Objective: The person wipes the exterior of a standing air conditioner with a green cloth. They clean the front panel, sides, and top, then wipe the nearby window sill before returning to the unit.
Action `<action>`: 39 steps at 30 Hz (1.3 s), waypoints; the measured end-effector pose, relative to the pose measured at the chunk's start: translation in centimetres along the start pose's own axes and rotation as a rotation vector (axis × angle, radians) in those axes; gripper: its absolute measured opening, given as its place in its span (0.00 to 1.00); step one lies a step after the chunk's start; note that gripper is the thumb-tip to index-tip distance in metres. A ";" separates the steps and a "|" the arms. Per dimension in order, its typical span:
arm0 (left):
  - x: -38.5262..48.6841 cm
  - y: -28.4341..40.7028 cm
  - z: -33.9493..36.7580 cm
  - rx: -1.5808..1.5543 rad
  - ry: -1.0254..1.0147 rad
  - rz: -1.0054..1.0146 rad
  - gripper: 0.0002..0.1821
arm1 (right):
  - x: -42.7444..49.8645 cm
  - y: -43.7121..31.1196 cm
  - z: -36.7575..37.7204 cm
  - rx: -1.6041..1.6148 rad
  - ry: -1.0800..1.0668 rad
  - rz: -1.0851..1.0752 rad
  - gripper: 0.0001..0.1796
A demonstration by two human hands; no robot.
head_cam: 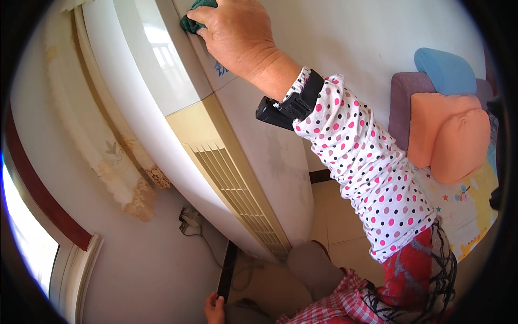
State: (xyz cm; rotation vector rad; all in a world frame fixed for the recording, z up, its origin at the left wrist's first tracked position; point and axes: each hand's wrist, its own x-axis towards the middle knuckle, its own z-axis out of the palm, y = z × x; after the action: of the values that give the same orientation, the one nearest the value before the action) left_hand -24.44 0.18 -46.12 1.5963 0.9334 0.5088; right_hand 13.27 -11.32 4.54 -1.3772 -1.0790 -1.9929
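At the top of the head view, my right hand (pixel 238 36) grips a dark green cloth (pixel 194 20) and presses it on the side edge of a tall, white floor-standing air conditioner (pixel 259 105). A polka-dot sleeve cover and a black strapped device (pixel 283 113) are on that arm. Below the hand, the unit's beige louvred grille (pixel 230 186) runs down towards the floor. My left hand (pixel 214 308) hangs low at the bottom edge, only partly in view, with its fingers slightly curled; whether it holds anything is not visible.
Lace-edged curtains (pixel 117 162) hang left of the unit, beside a bright window (pixel 30 235). A plug and cable (pixel 192 222) are at the wall behind it. On the right, orange cushions (pixel 457 133) and a blue cushion (pixel 445 71) lie by a patterned sheet (pixel 457 202).
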 end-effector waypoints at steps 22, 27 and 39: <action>1.4 -2.5 0.0 -0.065 -0.001 0.026 0.30 | -6.1 -0.2 -3.3 0.072 -0.138 -0.001 0.16; 0.8 -2.0 -0.3 -0.021 0.004 -0.005 0.30 | -5.6 0.1 -2.6 0.078 -0.110 0.056 0.16; 0.3 -1.4 -0.4 -0.073 0.029 0.058 0.29 | -6.2 0.1 -2.5 0.042 -0.135 0.032 0.17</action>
State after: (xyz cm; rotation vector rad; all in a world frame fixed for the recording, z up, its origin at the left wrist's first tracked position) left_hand -24.98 0.71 -47.36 1.5572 0.8823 0.6016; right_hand 14.31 -13.68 -1.64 -1.5158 -1.1438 -1.8665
